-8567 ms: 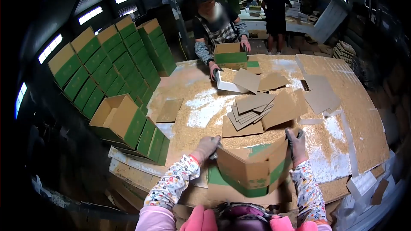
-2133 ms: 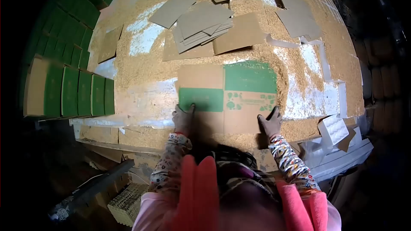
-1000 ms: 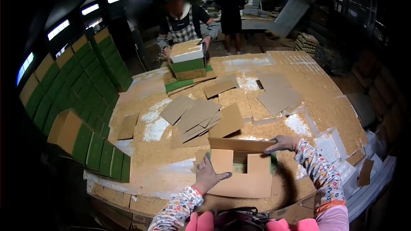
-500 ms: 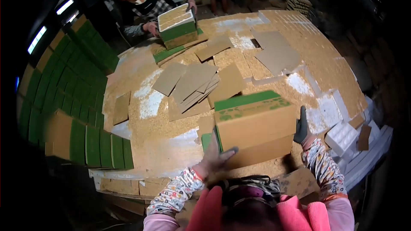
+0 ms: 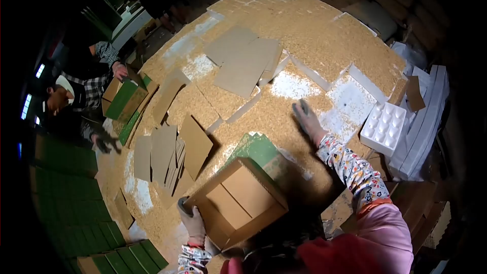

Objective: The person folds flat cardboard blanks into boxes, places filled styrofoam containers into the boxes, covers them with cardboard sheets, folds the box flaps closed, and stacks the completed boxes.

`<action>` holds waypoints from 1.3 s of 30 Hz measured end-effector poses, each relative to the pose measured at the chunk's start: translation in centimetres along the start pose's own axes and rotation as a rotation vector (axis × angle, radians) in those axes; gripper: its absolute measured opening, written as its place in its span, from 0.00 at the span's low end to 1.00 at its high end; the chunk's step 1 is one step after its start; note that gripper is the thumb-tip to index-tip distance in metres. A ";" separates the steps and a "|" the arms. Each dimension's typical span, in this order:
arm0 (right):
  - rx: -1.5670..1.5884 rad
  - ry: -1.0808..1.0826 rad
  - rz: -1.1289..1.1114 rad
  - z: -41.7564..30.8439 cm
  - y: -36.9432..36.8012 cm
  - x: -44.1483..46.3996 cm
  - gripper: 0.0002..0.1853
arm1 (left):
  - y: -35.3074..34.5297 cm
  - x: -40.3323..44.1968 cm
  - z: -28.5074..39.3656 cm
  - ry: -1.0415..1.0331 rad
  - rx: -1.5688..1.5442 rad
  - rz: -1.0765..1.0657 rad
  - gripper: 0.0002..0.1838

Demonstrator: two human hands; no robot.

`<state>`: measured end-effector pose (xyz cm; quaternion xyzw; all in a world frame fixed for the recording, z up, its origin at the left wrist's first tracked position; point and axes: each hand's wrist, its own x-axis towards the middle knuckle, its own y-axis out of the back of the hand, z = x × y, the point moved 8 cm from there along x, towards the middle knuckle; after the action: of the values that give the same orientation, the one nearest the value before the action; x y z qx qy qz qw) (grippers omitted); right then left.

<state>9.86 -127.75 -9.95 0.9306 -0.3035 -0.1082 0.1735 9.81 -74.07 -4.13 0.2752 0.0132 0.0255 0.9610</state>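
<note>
Just in front of me, an open cardboard box (image 5: pixel 238 200) shows its bare brown inside. My left hand (image 5: pixel 193 221), in a grey glove, grips its left wall, with the thumb at the rim. My gloved right hand (image 5: pixel 307 120) is away from the box, fingers stretched out and nothing in them, over the sawdust-strewn table (image 5: pixel 314 35). Behind the box lie flat green cardboard pieces (image 5: pixel 258 152). A white tray with round hollows (image 5: pixel 384 128) stands to the right of my right hand.
Loose grey-brown cardboard sheets (image 5: pixel 248 61) and more sheets (image 5: pixel 163 152) lie on the table. At left, a co-worker's gloved hand (image 5: pixel 119 70) is on a green-and-brown box (image 5: pixel 127 96). Stacked green boxes (image 5: pixel 71 182) line the left side; long white foam pieces (image 5: pixel 423 132) lie at right.
The box has tipped so its open inside faces me. My right hand has let go of it and moved forward. The view has turned right; the co-worker's box is now tilted.
</note>
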 end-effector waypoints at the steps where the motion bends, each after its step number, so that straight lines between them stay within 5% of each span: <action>1: 0.026 -0.002 0.312 3.9 4.1 4.6 0.42 | 0.1 0.0 -0.4 -0.007 -0.009 -0.002 0.23; 3: -0.135 -0.268 0.676 9.0 11.5 10.0 0.44 | 0.4 0.5 -2.1 0.046 0.048 0.017 0.23; 6: -0.140 -0.664 0.519 12.6 13.0 14.8 0.49 | 0.2 0.5 -0.9 0.078 0.074 0.028 0.25; 10: 0.351 -0.253 0.744 13.6 10.9 16.5 0.53 | -0.7 0.4 0.9 0.112 0.091 0.009 0.26; 15: 0.918 -0.186 0.597 12.4 9.8 13.8 0.53 | -0.1 0.5 0.6 0.041 0.057 -0.006 0.25; 17: 1.096 -0.414 0.554 11.9 8.7 10.0 0.44 | 0.1 0.6 -0.4 -0.015 0.045 -0.016 0.26; 19: 1.649 -0.364 0.166 11.2 6.4 5.6 0.32 | -0.4 0.7 0.3 -0.009 0.022 -0.026 0.26; 20: 1.725 -0.619 0.033 11.1 5.0 3.2 0.24 | -0.5 0.7 0.9 -0.021 -0.013 -0.018 0.26; 24: 1.301 -0.505 -0.172 3.4 5.2 -7.9 0.24 | -1.0 0.9 0.1 0.146 -0.614 0.097 0.19; 25: 0.743 -0.052 -0.152 -0.3 7.6 -9.0 0.25 | -1.4 1.8 -2.7 0.258 -0.823 0.068 0.16; 26: 0.189 0.405 -0.149 -5.3 8.7 -11.6 0.27 | -1.5 3.9 -4.4 0.070 -0.623 -0.050 0.11; 27: -0.356 0.875 -0.139 -9.7 7.7 -15.2 0.29 | -3.6 4.9 -7.4 0.275 -1.050 -0.101 0.10; 29: -0.354 1.048 -0.383 -13.6 6.2 -16.8 0.32 | -3.0 5.4 -4.6 0.218 -1.102 -0.042 0.09; 30: -0.323 0.919 -0.522 -15.6 4.5 -17.3 0.26 | -4.8 6.9 -8.1 0.343 -1.141 -0.053 0.09; 34: -0.057 0.157 -0.793 -21.9 -3.0 -19.9 0.23 | -8.2 6.9 -4.2 0.255 -1.454 -0.206 0.18; 38: -0.336 0.187 -0.852 -16.3 -8.9 -20.6 0.22 | -4.6 2.8 -1.4 0.298 -1.327 -0.314 0.26; 39: -0.260 -0.060 -0.824 -14.2 -10.0 -20.9 0.22 | -3.5 2.5 -1.2 0.318 -1.238 -0.333 0.27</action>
<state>2.88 -103.96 1.22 0.9410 0.1049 -0.2325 0.2226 12.43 -76.31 -7.01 -0.3411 0.1805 -0.0802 0.9191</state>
